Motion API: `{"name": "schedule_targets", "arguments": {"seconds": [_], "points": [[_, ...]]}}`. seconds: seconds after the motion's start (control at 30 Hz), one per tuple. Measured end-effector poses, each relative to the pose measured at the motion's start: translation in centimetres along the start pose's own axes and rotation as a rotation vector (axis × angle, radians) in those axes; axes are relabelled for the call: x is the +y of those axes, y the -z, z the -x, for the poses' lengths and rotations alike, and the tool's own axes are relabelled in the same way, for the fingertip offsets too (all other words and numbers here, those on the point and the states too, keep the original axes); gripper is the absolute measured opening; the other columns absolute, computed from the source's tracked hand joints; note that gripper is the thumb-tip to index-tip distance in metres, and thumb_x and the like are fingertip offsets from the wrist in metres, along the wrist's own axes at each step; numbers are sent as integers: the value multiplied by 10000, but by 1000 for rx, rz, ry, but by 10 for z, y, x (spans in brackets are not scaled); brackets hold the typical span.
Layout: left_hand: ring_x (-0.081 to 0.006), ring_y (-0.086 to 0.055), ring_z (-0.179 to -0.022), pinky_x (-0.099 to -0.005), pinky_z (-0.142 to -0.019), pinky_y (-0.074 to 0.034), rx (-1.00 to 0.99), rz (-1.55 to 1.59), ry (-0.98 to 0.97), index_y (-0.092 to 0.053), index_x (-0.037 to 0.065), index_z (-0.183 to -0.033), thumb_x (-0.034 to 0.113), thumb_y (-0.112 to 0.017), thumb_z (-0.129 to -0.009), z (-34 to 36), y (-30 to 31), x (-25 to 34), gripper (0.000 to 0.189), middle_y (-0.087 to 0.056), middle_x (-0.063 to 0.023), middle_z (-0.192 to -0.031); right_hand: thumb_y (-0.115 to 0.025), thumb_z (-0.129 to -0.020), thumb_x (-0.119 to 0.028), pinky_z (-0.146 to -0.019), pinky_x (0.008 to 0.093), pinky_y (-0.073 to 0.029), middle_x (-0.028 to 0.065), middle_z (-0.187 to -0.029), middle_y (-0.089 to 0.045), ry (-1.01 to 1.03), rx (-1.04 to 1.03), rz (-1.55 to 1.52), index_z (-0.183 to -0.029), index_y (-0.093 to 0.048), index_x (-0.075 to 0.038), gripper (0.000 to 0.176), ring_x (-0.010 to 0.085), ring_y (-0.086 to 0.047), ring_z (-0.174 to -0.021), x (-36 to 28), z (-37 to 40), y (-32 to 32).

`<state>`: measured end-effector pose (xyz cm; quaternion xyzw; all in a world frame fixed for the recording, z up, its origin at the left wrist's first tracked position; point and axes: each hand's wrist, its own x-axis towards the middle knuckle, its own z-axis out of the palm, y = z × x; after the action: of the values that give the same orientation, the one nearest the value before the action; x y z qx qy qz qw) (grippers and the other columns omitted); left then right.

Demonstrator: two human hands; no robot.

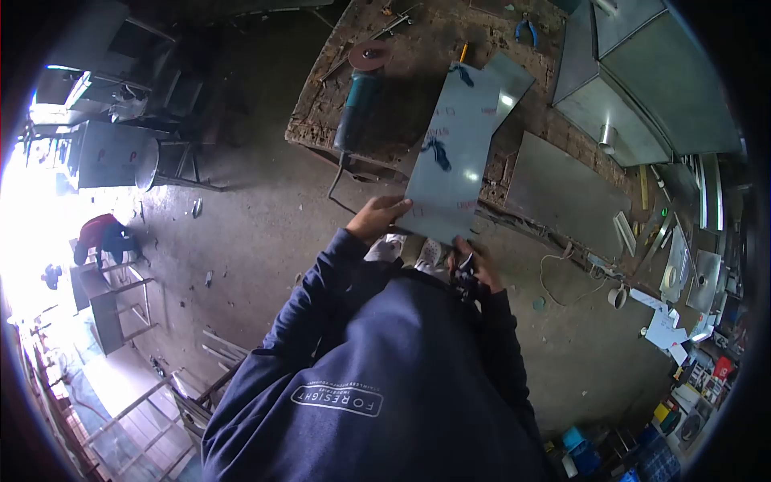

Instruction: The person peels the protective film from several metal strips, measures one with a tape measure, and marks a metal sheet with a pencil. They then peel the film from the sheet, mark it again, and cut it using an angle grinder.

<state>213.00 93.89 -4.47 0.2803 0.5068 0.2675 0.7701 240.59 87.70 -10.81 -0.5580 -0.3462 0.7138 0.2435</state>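
A long metal sheet (446, 153) with red print and dark blue smudges lies partly on the worn workbench (321, 104), its near end jutting over the edge towards me. My left hand (379, 218) grips the sheet's near left corner, thumb on top. At the near right corner, the fingers of my right hand (482, 267) are curled around a small dark object (464, 279) whose kind I cannot make out. A second metal piece (511, 84) shows from under the sheet's far right side.
An angle grinder (359, 100) with a reddish disc lies left of the sheet. Blue-handled pliers (526, 32) rest at the back. A flat metal plate (562, 181) and a large metal housing (650, 88) stand right. Another person (103, 237) crouches far left.
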Motion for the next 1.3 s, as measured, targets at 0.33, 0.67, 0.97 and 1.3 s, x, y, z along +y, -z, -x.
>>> {"name": "schedule_targets", "arguments": {"seconds": [0.33, 0.67, 0.97, 1.3], "points": [[-213, -671, -713, -383, -663, -496, 630, -501, -437, -669, -42, -858, 405, -643, -886, -110, -44, -6, 448, -659, -205, -717, -651, -906, -322, -636, 260, -473, 33, -739, -659, 94, -224, 161, -923, -719, 11, 340, 91, -592, -667, -9, 42, 1], [-67, -485, -542, -263, -505, -405, 358, 101, -541, -627, 12, -844, 335, -580, -967, -104, -122, 94, 349, -533, 30, -656, -715, -841, -177, -648, 268, -487, 69, -802, -701, 641, 345, 304, -945, -672, 24, 230, 104, -658, -753, -142, 114, 14], [-179, -651, -797, -312, -664, -530, 63, 469, -265, -608, -16, -1091, 412, -511, -984, -44, -155, 89, 452, -654, -116, -972, -642, -899, -315, -570, 421, -404, 177, -644, -610, 670, 645, 618, -711, -639, 20, 384, 319, -587, -600, -225, 145, 36], [-278, -591, -1058, -371, -939, -430, 15, -639, -1582, -648, -13, -1071, 269, -776, -763, 31, -158, 255, 436, -631, -137, -1100, -710, -812, -249, -588, 457, -406, 204, -640, -578, 1126, 374, 1219, -654, -634, -2, 303, 395, -555, -622, -368, 120, 37]]}}
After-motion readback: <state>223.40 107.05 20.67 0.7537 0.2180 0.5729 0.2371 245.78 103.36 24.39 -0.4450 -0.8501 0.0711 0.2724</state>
